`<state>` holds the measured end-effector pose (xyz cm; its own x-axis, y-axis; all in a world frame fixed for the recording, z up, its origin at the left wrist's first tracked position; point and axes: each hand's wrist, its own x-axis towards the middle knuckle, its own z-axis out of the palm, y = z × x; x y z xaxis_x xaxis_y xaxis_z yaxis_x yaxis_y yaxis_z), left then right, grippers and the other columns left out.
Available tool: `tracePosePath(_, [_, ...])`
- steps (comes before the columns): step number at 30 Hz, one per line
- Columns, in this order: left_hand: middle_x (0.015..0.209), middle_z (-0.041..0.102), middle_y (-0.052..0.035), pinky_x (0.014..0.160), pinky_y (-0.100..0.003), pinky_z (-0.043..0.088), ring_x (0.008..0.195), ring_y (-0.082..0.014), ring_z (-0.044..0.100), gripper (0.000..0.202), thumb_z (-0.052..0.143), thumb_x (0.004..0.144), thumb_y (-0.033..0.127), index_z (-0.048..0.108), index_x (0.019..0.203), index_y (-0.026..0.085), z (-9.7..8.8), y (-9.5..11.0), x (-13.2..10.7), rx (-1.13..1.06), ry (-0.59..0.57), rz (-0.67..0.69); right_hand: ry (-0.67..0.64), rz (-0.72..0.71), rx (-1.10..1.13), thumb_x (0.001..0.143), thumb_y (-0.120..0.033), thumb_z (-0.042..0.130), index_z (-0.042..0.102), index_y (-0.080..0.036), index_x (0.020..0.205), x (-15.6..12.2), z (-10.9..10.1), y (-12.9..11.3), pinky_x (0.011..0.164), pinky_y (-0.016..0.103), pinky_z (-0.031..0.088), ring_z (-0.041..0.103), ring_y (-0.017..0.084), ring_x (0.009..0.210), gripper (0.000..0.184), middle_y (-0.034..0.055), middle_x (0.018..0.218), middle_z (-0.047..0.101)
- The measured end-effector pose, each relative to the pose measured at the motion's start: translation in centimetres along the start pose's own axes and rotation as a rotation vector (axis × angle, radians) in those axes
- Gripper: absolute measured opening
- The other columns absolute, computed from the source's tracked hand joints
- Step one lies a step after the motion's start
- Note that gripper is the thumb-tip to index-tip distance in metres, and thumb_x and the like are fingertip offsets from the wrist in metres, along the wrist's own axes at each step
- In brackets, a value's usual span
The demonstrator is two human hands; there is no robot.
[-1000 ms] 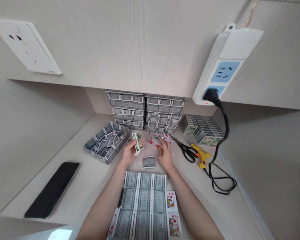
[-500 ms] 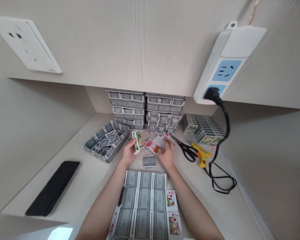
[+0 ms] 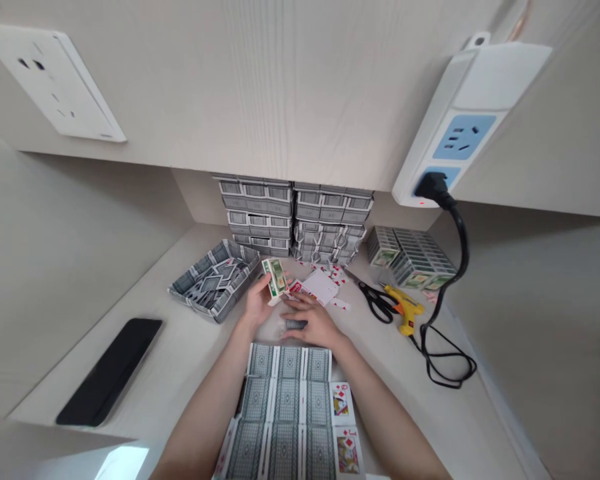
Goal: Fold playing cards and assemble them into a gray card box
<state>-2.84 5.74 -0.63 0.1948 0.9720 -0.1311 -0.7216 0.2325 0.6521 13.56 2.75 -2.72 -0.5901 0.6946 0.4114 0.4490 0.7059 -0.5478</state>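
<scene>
My left hand (image 3: 258,303) is closed round a small green and white card box (image 3: 275,277), held up off the desk. My right hand (image 3: 311,319) lies over a small stack of grey-backed cards (image 3: 295,325) and mostly covers it; its fingers reach left towards the box, and whether they grip the stack I cannot see. A red and white card (image 3: 315,287) lies just beyond my fingers. In front of me is a grid of face-down grey cards (image 3: 285,403), with face cards (image 3: 345,430) at its right edge.
A tray made of cards (image 3: 213,281) stands to the left, with stacks of card trays (image 3: 293,217) at the back wall. Rows of card boxes (image 3: 409,257), black scissors (image 3: 375,297) and a yellow glue gun (image 3: 404,309) with its black cable (image 3: 447,333) are on the right. A phone (image 3: 111,369) lies at left.
My right hand has let go of the red and white card and come left and nearer, onto the small grey stack. My left hand has kept the box in much the same place.
</scene>
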Motion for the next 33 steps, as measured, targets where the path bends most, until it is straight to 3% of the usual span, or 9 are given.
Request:
tracePosePath(5, [0.094,0.065,-0.0096,0.06,-0.028,0.049,0.08,-0.0206,0.063,0.031,0.051,0.077,0.029,0.056,0.102,0.012,0.0,0.1,0.0,-0.014,0.008,0.002,0.028,0.017,0.126,0.072,-0.034,0.063,0.069,-0.027,0.083,-0.1,1.0,0.7,0.093,0.039,0.037,0.053,0.02,0.106,0.015,0.0032,0.099,0.066])
tracePosePath(9, [0.095,0.065,-0.0097,0.063,-0.03,0.049,0.081,-0.0213,0.062,0.034,0.051,0.076,0.032,0.055,0.105,0.013,-0.1,0.1,0.2,-0.022,0.004,-0.007,0.142,0.125,0.317,0.072,-0.028,0.062,0.07,-0.025,0.077,-0.2,1.2,0.5,0.084,0.036,0.045,0.061,0.019,0.089,0.01,0.0033,0.084,0.07])
tracePosePath(15, [0.094,0.066,-0.0085,0.071,-0.034,0.048,0.083,-0.0218,0.062,0.04,0.049,0.077,0.039,0.054,0.109,0.015,-0.2,0.1,0.2,-0.047,-0.002,0.018,0.506,0.52,0.8,0.069,-0.032,0.064,0.068,-0.019,0.074,-0.2,0.1,1.1,0.068,0.032,0.049,0.062,0.017,0.068,0.015,0.0034,0.075,0.068])
tracePosePath(18, [0.094,0.066,-0.0093,0.071,-0.034,0.048,0.081,-0.0215,0.062,0.041,0.049,0.077,0.041,0.055,0.107,0.014,-0.1,0.2,0.3,-0.045,0.014,0.026,0.736,0.563,1.114,0.067,-0.031,0.065,0.065,-0.018,0.075,-0.3,-0.6,2.4,0.065,0.03,0.049,0.061,0.015,0.069,0.015,0.0029,0.076,0.066])
tracePosePath(22, [0.092,0.066,-0.0094,0.065,-0.031,0.048,0.075,-0.0197,0.062,0.038,0.049,0.077,0.04,0.057,0.103,0.013,-0.2,0.1,0.3,-0.04,0.033,0.034,0.932,0.562,1.304,0.064,-0.022,0.067,0.061,-0.021,0.072,-0.5,-1.5,3.9,0.056,0.024,0.048,0.057,0.01,0.061,0.01,-0.0024,0.069,0.063])
tracePosePath(25, [0.093,0.066,-0.0089,0.06,-0.029,0.048,0.071,-0.0181,0.062,0.035,0.05,0.077,0.039,0.058,0.1,0.014,-0.2,0.1,0.3,-0.04,0.021,0.047,0.957,0.569,1.399,0.064,-0.02,0.067,0.058,-0.02,0.07,-0.6,-1.9,4.4,0.047,0.021,0.044,0.052,0.008,0.05,0.011,-0.0048,0.06,0.058])
tracePosePath(29, [0.086,0.067,-0.006,0.06,-0.028,0.048,0.067,-0.0167,0.062,0.032,0.051,0.077,0.038,0.059,0.097,0.014,-0.1,0.1,0.3,-0.075,0.023,0.048,0.873,0.587,1.442,0.066,-0.022,0.066,0.056,-0.02,0.07,-0.8,-2.1,4.4,0.042,0.019,0.041,0.044,0.006,0.04,0.011,-0.0089,0.045,0.046])
tracePosePath(33, [0.083,0.067,-0.0045,0.069,-0.031,0.049,0.074,-0.0183,0.062,0.028,0.052,0.077,0.037,0.059,0.094,0.015,-0.1,-0.2,0.4,-0.104,0.051,0.025,0.831,0.63,1.417,0.065,-0.022,0.067,0.056,-0.021,0.073,-0.8,-2.0,4.1,0.047,0.02,0.046,0.05,0.006,0.044,0.013,-0.0068,0.053,0.055])
